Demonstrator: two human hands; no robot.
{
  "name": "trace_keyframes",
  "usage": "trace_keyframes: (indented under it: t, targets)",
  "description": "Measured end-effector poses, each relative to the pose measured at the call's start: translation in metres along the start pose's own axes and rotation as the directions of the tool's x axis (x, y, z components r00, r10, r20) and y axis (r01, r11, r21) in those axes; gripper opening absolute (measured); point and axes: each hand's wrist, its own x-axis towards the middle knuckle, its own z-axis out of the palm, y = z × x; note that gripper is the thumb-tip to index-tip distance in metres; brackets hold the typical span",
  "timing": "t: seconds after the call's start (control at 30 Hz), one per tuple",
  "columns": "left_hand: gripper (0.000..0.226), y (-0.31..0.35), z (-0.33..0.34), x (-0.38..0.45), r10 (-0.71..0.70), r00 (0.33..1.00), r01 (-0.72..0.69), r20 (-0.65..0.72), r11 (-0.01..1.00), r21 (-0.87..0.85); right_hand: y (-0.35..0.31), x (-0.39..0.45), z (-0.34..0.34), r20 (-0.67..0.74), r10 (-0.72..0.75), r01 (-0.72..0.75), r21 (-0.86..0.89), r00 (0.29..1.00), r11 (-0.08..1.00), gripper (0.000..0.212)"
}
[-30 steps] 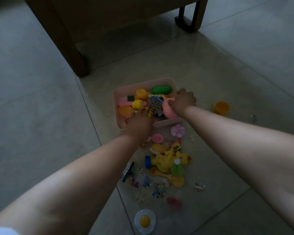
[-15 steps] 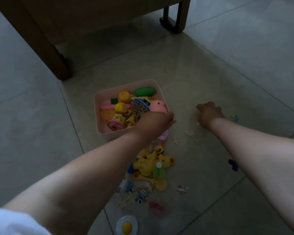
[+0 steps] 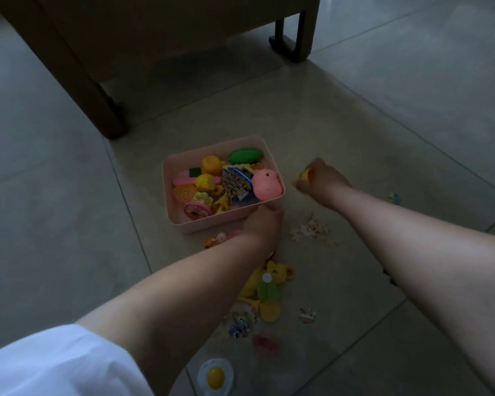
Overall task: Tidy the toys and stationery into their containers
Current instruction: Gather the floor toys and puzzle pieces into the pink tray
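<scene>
A pink bin (image 3: 212, 225) stands on the tiled floor, holding a pink pig toy (image 3: 266, 181), a green toy (image 3: 245, 156) and several yellow and orange pieces. My right hand (image 3: 323, 178) is just right of the bin and grips a small yellow cup (image 3: 307, 175). My left hand (image 3: 265, 221) reaches down at the bin's front right corner, its fingers hidden from me. Loose on the floor nearer me are a yellow bear (image 3: 279, 272), a green piece (image 3: 267, 291), a yellow spoon (image 3: 267, 309), a fried-egg toy (image 3: 215, 377) and puzzle pieces (image 3: 312, 230).
Dark wooden furniture stands behind the bin, with one thick leg (image 3: 97, 104) at left and a curved foot (image 3: 293, 41) at right. Small bits lie around: a red piece (image 3: 265, 342), stickers (image 3: 240, 324) and a blue piece (image 3: 395, 198).
My right hand left the bin, went right to the yellow cup and now holds it beside the bin. My left hand came out of the bin and dropped to its front right corner.
</scene>
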Motion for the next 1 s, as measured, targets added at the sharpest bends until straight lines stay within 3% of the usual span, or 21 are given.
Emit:
trace_keyframes:
  t: [0.1,0.17,0.23,0.37,0.5,0.57,0.63,0.7,0.77,0.9,1.0]
  targets:
    - [0.048,-0.008,-0.021,-0.011,0.071,0.997,-0.067,0.012,0.975,-0.211,-0.028,0.002,-0.001,-0.050,-0.095,0.101,0.142,0.994,0.985,0.055]
    - [0.048,-0.020,-0.038,-0.018,0.199,0.980,-0.191,0.008,0.948,-0.255,-0.049,0.000,0.002,-0.021,-0.167,0.167,0.219,0.986,0.961,0.057]
    - [0.049,-0.040,-0.053,-0.024,0.232,0.971,-0.237,-0.051,0.924,-0.301,-0.069,-0.003,0.008,0.006,-0.233,0.226,0.230,0.972,0.947,0.057]
    - [0.049,-0.090,-0.069,-0.037,0.022,0.978,-0.106,-0.205,0.907,-0.408,-0.095,-0.003,0.020,0.028,-0.312,0.299,0.218,0.950,0.929,0.057]
    - [0.050,-0.125,-0.064,-0.047,-0.187,0.916,0.007,-0.354,0.891,-0.454,-0.097,-0.003,0.022,0.136,-0.348,0.334,0.118,0.927,0.935,0.065]
    - [0.050,-0.131,-0.059,-0.049,-0.294,0.902,0.107,-0.316,0.862,-0.496,-0.091,-0.003,0.020,0.163,-0.322,0.316,0.057,0.933,0.947,0.073]
    - [0.056,-0.130,-0.052,-0.046,-0.380,0.876,0.208,-0.296,0.854,-0.478,-0.079,-0.002,0.018,0.088,-0.269,0.267,0.039,0.959,0.963,0.065]
    - [0.048,-0.120,-0.050,-0.044,-0.305,0.873,0.185,-0.382,0.929,-0.319,-0.061,-0.001,0.015,-0.024,-0.180,0.181,0.071,0.983,0.981,0.047]
    - [0.032,-0.098,-0.053,-0.046,-0.105,0.910,0.038,-0.401,0.984,-0.172,-0.035,-0.002,0.010,-0.076,-0.090,0.097,0.098,0.993,0.990,0.035]
    - [0.024,-0.058,-0.041,-0.043,0.172,0.974,-0.188,-0.145,0.976,-0.107,0.016,-0.011,0.004,-0.022,0.017,-0.017,-0.005,1.000,1.000,0.026]
    - [0.036,-0.034,-0.023,-0.027,0.142,0.989,-0.145,-0.029,0.964,-0.222,0.047,-0.018,0.006,0.077,0.087,-0.080,-0.091,0.993,0.993,0.029]
